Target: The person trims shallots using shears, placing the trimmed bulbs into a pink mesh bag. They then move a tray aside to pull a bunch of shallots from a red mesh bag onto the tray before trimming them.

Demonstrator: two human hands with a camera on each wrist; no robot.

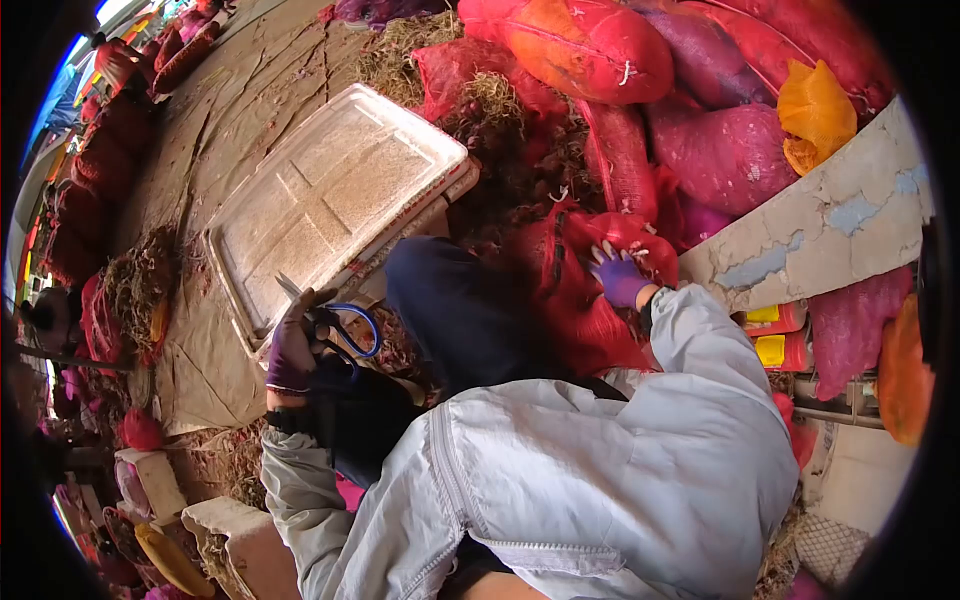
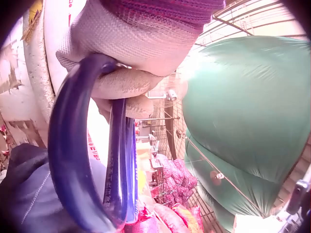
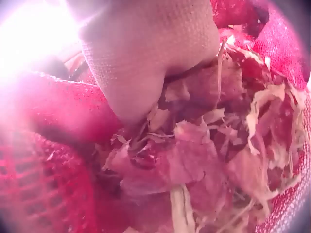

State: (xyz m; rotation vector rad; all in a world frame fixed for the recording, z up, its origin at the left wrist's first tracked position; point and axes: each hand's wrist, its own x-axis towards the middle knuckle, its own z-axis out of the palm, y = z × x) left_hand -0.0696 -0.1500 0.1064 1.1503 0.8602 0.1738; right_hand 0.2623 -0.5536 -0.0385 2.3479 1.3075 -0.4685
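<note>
Scissors with blue handles (image 1: 362, 330) are in my gloved left hand (image 1: 293, 345), at the near corner of the white tray; the blades point up past the fingers. The left wrist view shows the blue handle loops (image 2: 73, 145) hanging below the gloved fingers (image 2: 124, 83). My gloved right hand (image 1: 620, 277) rests on a red mesh bag (image 1: 595, 325) with its fingers spread. In the right wrist view, the fingers (image 3: 141, 63) touch dry, papery reddish skins (image 3: 189, 155) inside the red mesh (image 3: 43, 179); their tips are partly hidden.
A white tray (image 1: 330, 190), dusty inside, lies tilted left of my knee (image 1: 440, 290). Full red and purple mesh bags (image 1: 600, 50) are piled ahead. A cracked pale board (image 1: 820, 225) stands at the right. Foam boxes (image 1: 245, 545) sit at the lower left.
</note>
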